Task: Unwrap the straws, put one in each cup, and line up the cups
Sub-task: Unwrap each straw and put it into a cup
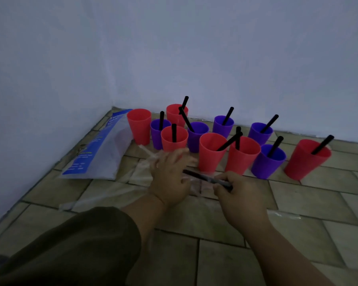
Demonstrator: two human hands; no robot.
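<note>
Gripping black straw (201, 176) in right hand (242, 195), just below centre of frame: fingers curled, clamped on its right end. Seems sheathed in clear film, hard to be sure. Slants up-left toward left hand (170, 178), just above the tiled floor (256, 254).

Left hand motion-blurred, fingers spread and straight over a heap of clear wrappers (141, 172). Can't tell whether touching the straw's tip.

Eleven cups on the floor right behind the hands, mid-frame, bunched in ragged rows, not in a line. Six red cups (212, 153), five purple cups (269, 162).
- Black cup straws (227, 116) standing tilted in ten of them.
- Leftmost red cup (139, 125): no straw visible inside.
- Far-right red cup (307, 159): set a bit apart from the rest.

Blue-and-white plastic bag (97, 149) lying flat left of the cups, along the wall (174, 48). Another clear wrapper scrap (285, 214) on the floor, right of the right wrist. Dark olive fabric (70, 244) lower left; sleeve or trouser, can't tell.
</note>
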